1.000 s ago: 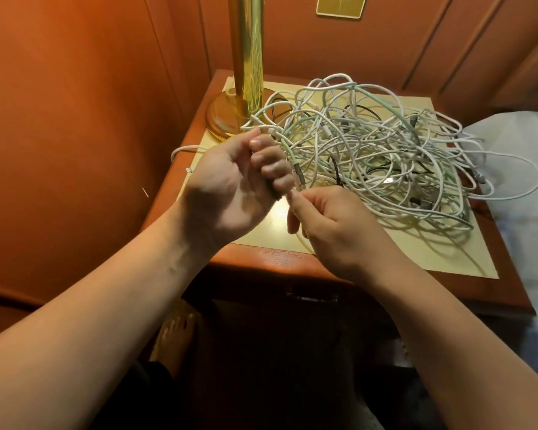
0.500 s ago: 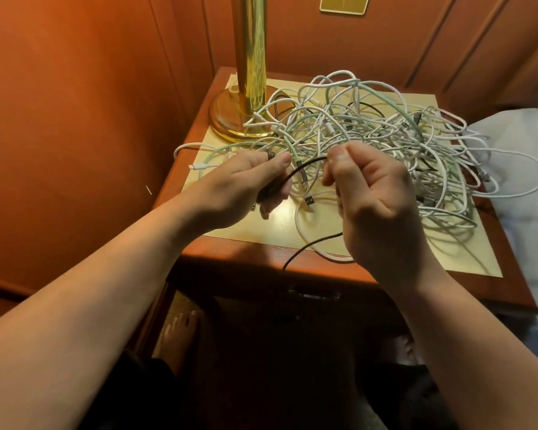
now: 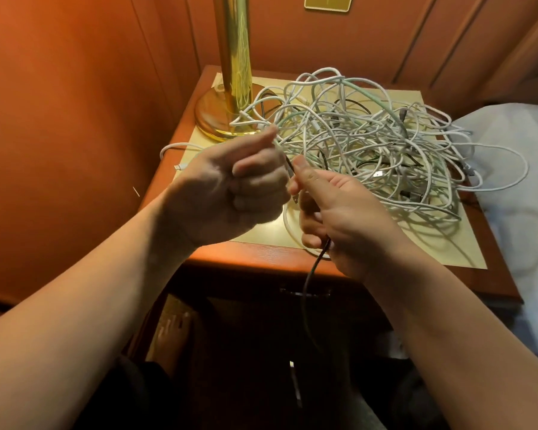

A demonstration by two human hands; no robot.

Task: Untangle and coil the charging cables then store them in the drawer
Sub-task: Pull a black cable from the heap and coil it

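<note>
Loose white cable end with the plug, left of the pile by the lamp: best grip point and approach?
Pinch the white cable just behind its plug, coming from above on the nightstand's left edge. That end lies flat and apart from the tangle, with bare top around it; the lamp base crowds the far side.

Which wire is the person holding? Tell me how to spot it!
Find the gold lamp on the nightstand, then the two hands in front. The dark cable runs between them and hangs below the right hand; the piled cables are mostly white.
</note>
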